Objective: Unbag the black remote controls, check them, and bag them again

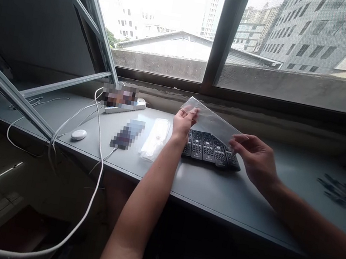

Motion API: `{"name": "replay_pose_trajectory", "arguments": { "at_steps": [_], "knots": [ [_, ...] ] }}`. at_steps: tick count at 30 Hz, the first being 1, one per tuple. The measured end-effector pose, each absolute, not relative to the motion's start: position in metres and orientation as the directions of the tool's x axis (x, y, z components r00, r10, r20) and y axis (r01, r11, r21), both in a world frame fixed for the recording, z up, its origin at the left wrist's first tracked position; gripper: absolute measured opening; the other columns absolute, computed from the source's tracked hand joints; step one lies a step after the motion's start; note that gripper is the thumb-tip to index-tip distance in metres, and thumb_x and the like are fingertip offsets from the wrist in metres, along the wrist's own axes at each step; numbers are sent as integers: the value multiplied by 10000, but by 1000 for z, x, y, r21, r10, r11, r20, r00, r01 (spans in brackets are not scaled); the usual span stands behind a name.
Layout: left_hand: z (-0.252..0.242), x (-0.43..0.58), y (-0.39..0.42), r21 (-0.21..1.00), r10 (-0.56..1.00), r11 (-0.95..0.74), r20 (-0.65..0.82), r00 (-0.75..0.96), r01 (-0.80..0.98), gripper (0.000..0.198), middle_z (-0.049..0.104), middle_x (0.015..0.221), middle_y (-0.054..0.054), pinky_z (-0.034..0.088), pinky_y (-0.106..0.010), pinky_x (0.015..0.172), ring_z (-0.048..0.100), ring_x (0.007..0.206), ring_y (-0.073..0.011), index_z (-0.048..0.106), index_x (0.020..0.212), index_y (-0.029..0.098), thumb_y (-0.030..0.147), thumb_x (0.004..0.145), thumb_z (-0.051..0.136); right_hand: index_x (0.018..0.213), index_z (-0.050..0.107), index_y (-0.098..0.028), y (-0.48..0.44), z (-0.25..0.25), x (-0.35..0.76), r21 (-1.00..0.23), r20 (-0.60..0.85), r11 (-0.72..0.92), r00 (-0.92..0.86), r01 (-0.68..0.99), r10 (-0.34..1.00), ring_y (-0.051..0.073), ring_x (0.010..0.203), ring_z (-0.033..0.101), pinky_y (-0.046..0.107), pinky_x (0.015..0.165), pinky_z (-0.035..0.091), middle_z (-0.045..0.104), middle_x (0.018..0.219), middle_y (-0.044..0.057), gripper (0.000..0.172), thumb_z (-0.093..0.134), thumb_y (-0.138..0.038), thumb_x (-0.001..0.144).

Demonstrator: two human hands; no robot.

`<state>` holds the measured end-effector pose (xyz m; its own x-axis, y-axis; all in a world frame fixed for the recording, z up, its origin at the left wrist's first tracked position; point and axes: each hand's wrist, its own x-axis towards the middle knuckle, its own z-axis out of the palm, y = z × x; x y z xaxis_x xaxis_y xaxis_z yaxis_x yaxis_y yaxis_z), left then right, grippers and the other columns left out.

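Note:
Both hands hold a clear plastic bag (212, 122) stretched in the air above a row of several black remote controls (211, 150) lying side by side on the grey sill. My left hand (183, 122) pinches the bag's left end between thumb and fingers. My right hand (253, 156) grips its right end, fingers curled. The bag looks flat, with nothing visible inside it.
A stack of more clear bags (156, 140) lies left of the remotes. Further left are a blurred phone (127, 134) on a cable, a white round puck (78, 134), a power strip (124, 106) and loose white cables (98, 148). A window frame (223, 36) rises behind.

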<state>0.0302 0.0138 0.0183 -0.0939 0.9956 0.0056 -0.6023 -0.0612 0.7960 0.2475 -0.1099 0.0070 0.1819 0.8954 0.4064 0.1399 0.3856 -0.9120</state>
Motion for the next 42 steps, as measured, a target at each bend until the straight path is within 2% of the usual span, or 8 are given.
{"name": "replay_pose_trajectory", "arguments": {
  "at_steps": [6,9,12,16,21,26,32,42],
  "knots": [
    [16,29,16,801,994,-67,3,-108,-596,401,841,1315,-106,607,-308,1013,773,1255,-211,729,1305,232,279,958,923,1083,929,-352,-112,4,246,-854,512,477,172,208,842,225,822,736,421,800,685,826,993,25,209,978,-487,931],
    [17,28,17,828,996,-55,5,-91,-558,367,822,1340,-116,606,-304,1000,764,1248,-214,726,1313,226,354,1004,878,1122,927,-369,-116,6,242,-724,666,597,126,346,735,244,923,761,445,851,668,820,1060,33,118,909,-419,1016],
    [21,29,13,829,998,34,5,69,-559,458,805,1369,-142,626,-350,1008,757,1294,-266,722,1385,232,583,1091,722,1179,922,-397,-121,9,242,-515,815,707,22,485,579,252,922,760,453,806,646,796,1058,41,160,868,-317,1051],
    [26,33,5,831,941,171,21,338,-529,665,800,1395,-173,636,-449,1047,739,1374,-357,718,1462,262,788,1069,615,1199,920,-427,-122,14,244,-315,881,759,-122,570,457,294,969,774,512,829,666,781,1091,69,245,829,-244,1063],
    [24,37,-2,913,826,198,41,563,-357,490,828,1362,-199,620,-422,1089,782,1299,-342,788,1335,185,585,1055,741,1209,906,-444,-118,15,246,-193,903,774,-200,604,381,355,1149,759,614,971,667,802,1145,79,309,812,-191,1058],
    [23,38,-3,916,835,142,93,542,-376,336,845,1349,-198,619,-385,1094,810,1245,-290,821,1241,148,401,1102,648,1248,888,-441,-117,13,246,-159,904,757,-214,633,369,371,1203,764,644,1021,665,802,1198,79,327,815,-189,1052],
    [31,33,-4,871,913,115,97,396,-478,318,847,1382,-154,629,-388,1098,809,1286,-279,817,1235,181,398,1141,604,1534,768,-435,-118,11,245,-186,900,735,-188,652,394,384,1274,752,644,1085,665,726,1414,115,532,840,-232,1047],
    [30,35,-6,894,902,126,77,425,-430,385,836,1416,-140,659,-277,888,828,1196,-248,816,1332,211,502,1137,655,1461,791,-375,-116,1,242,-310,846,714,-160,628,508,375,1331,749,637,1134,650,731,1457,124,360,748,-278,1117]
  ]
}}
